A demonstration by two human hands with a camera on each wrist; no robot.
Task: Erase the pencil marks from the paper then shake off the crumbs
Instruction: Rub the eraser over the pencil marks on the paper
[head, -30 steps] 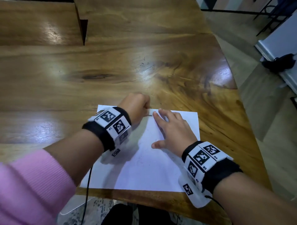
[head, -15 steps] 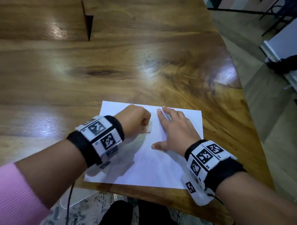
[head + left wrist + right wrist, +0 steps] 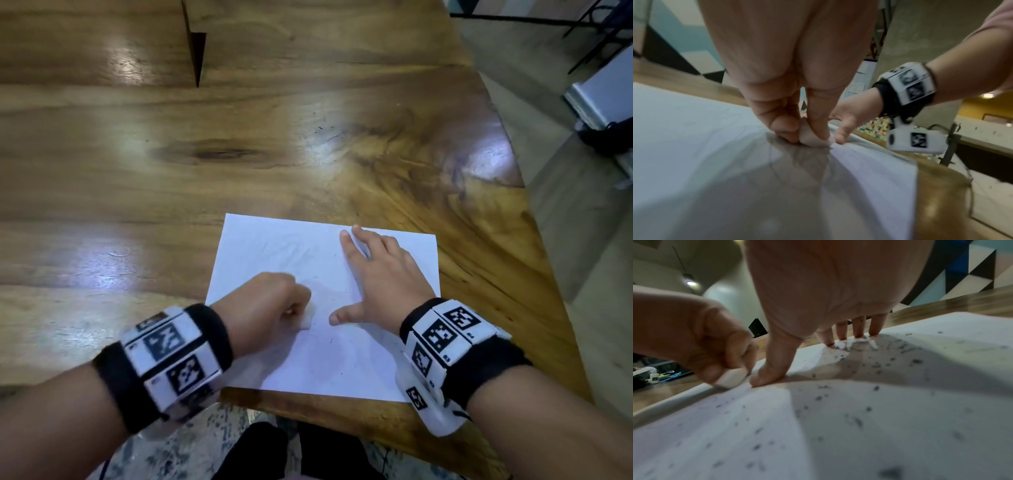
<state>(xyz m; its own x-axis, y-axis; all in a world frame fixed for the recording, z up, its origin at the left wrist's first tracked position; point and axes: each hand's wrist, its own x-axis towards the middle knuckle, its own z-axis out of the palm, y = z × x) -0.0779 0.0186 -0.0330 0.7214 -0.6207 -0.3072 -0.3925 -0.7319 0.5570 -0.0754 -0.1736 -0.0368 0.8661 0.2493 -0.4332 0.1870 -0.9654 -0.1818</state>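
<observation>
As L hand point(image 3: 270, 305), pinching eraser point(image 3: 306, 320), has slid back toward 6 o'clock, R hand point(image 3: 380, 277) stays flat on paper point(image 3: 274, 246); erasing nearly done, crumbs point(image 3: 875, 365) remain.

Wood table point(image 3: 274, 154) w/ paper point(image 3: 274, 246)

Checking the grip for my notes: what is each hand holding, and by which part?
The left hand pinches a white eraser by its upper end. The right hand holds nothing; it presses flat on the paper.

My left hand point(image 3: 270, 305) dragged the eraser point(image 3: 307, 321) toward 6 o'clock down the paper point(image 3: 359, 359), now just beside my right thumb.
</observation>
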